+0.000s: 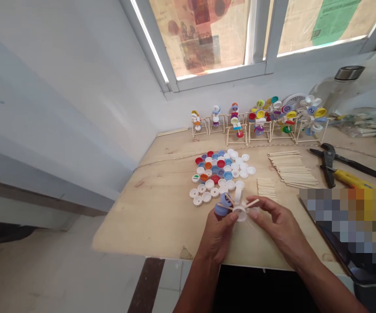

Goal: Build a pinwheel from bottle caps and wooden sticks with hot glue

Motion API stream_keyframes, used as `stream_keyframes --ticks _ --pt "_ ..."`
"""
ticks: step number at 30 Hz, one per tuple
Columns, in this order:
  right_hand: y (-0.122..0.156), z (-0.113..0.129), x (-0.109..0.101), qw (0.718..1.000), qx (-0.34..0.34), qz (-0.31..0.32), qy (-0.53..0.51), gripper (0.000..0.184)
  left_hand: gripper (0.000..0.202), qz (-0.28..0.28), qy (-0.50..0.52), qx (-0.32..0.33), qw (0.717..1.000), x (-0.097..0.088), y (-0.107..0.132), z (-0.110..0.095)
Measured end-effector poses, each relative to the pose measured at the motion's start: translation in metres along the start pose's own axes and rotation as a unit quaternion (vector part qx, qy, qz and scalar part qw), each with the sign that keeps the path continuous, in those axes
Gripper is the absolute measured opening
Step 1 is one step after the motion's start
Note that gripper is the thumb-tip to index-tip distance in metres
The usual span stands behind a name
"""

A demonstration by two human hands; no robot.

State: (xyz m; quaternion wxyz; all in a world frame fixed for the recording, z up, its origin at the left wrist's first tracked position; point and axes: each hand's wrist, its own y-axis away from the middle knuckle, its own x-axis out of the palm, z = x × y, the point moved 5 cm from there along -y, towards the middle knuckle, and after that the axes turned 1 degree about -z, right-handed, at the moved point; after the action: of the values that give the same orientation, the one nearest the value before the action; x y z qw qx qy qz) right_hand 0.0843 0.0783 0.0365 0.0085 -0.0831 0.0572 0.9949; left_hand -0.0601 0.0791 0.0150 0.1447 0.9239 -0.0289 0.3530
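Over the near edge of the wooden table (161, 208) both of my hands hold a small bottle-cap wheel (238, 209): a white cap hub with thin wooden sticks pointing outward and a blue cap on one stick. My left hand (218, 230) pinches the hub and blue cap from the left. Fingers of my right hand (277, 221) are closed on the sticks at the right side. Just beyond lies a cluster of loose bottle caps (222, 174), white, blue, red and orange.
Wooden sticks lie in two piles (292, 167) at the right. Finished cap windmills on stick frames (259, 119) line the back wall under the window. Pliers (329, 163) and a yellow-handled tool (351, 178) lie far right. A clear jug (347, 87) stands behind them.
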Motion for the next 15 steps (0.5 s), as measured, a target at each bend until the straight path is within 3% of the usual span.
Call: stream_keyframes --ticks 3,6,11,15 --pt "-0.014 0.004 -0.025 0.99 -0.056 -0.088 0.095 0.039 0.03 -0.074 0.047 0.02 0.996 -0.013 -0.002 -0.001" --pt "-0.03 0.009 -0.031 0.948 -0.164 -0.126 0.243 0.031 0.031 -0.095 0.106 0.015 0.99 -0.02 -0.005 0.002" --pt "-0.053 0.008 -0.004 0.857 -0.24 -0.097 0.445 0.018 0.028 -0.096 0.176 0.002 0.98 -0.031 -0.008 0.01" --pt "-0.064 0.009 0.017 0.82 -0.245 -0.07 0.513 0.018 0.026 -0.092 0.204 0.002 0.975 -0.036 -0.01 0.013"
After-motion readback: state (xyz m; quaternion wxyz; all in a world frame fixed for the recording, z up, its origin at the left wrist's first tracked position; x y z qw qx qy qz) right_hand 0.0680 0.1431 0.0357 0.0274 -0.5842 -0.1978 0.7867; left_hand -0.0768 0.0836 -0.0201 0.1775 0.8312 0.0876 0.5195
